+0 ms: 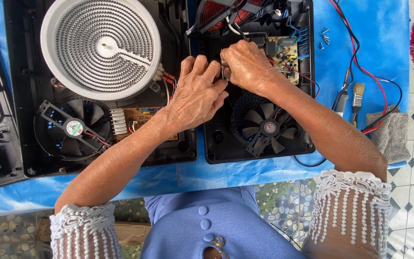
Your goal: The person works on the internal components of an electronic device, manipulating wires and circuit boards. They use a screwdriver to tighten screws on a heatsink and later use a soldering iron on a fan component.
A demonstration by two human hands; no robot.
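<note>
**Two hands pinch a small part over an opened cooker**

Two black cooker housings lie open on a blue cloth (379, 43) over the table. The left housing (20, 96), at 9 o'clock, holds a round white heating coil (100, 48), a black fan (70, 128) at its 7 o'clock, a finned white heat sink (118, 121) and a brown circuit board (142, 117). The right housing (307, 96) holds a second fan (263, 127), a yellowish circuit board (283, 55) at its 1 o'clock and a red copper coil (216, 12) cut off by the top edge.

The left hand (197, 93) and right hand (245, 64) meet at the centre, fingers curled narrowly together around a small metal part (224, 64). Only a brassy glint shows between the fingertips; its shape cannot be told, nor which hand bears it.

At 3 o'clock lie a small brush (358, 96), a grey cloth (394, 136), red and black wires (360, 67) and loose screws (324, 38). Lace-trimmed sleeves cover both forearms near the bottom edge.
</note>
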